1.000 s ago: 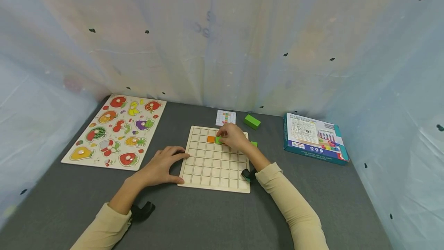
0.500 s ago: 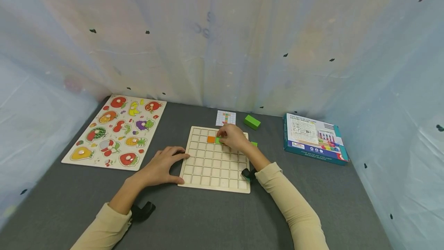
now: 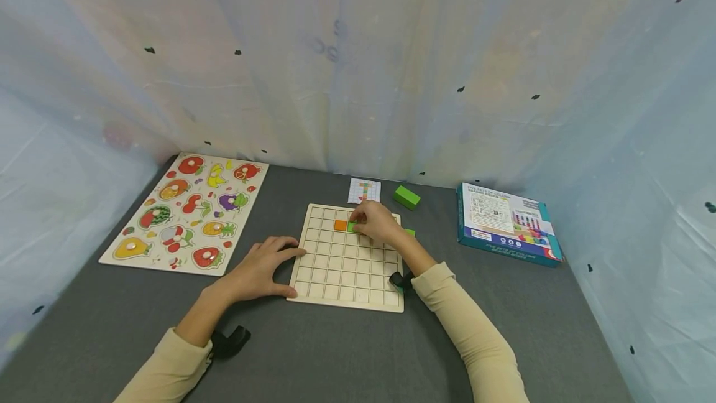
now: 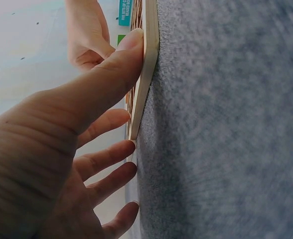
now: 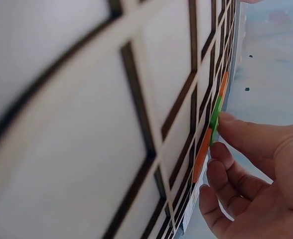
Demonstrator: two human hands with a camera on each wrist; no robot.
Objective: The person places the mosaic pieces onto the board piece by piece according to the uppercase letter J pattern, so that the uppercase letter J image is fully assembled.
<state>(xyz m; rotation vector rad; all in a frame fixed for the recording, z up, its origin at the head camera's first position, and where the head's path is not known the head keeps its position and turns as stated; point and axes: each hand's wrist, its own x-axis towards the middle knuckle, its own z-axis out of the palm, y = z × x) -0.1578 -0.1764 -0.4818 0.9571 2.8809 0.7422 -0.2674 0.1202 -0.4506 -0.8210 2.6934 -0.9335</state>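
Note:
A wooden grid board (image 3: 339,278) lies on the dark table in the middle of the head view. My left hand (image 3: 258,269) spreads along its left side, thumb and index fingertip touching the edge, the other fingers extended. My right hand (image 3: 376,222) is at the board's far rows, thumb and index finger pinching a small green tile (image 5: 215,115) set in the grid. An orange tile (image 3: 340,225) sits left of it, and another orange tile (image 5: 202,155) shows on its other side in the right wrist view. The right hand partly covers these tiles in the head view.
Behind the board lie a small pattern card (image 3: 356,189) and a green block (image 3: 406,197). Another green piece (image 3: 411,232) shows past the right forearm. A fruit puzzle board (image 3: 184,222) is at left, a teal box (image 3: 508,222) at right. Plastic sheeting hangs around the table.

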